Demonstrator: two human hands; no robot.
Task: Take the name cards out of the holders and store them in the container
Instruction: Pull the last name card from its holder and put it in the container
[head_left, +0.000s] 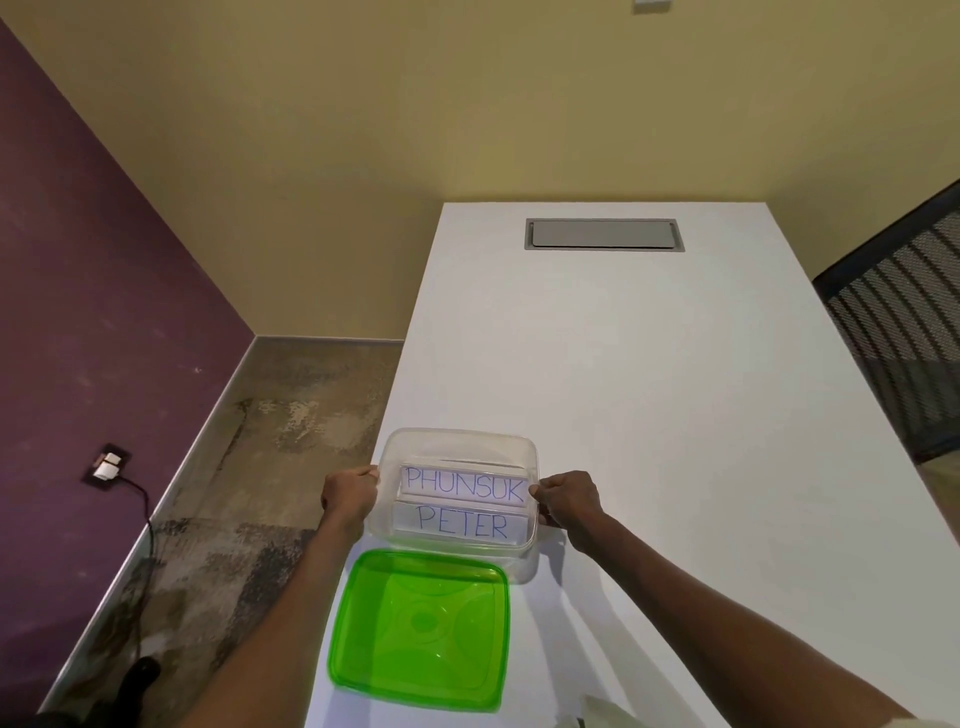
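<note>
Room: yellow walls, purple wall at left, mottled floor lower left.
Table (649, 364): white, fills centre and right; grey hatch (604, 235) at its upper end.
Lid (421, 629): green, flat on the table, bottom centre.
Container (457, 441): clear, just above the lid, tilted toward the camera.
Cards: "PHUNSUK" (464, 484) above "PETER" (461, 523), inside the container.
Left hand (347, 493): grips the container's left rim.
Right hand (566, 501): grips the right rim.

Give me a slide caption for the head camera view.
Both hands, left hand and right hand, grip a clear container holding PHUNSUK and PETER name cards, green lid lying alongside.
</note>
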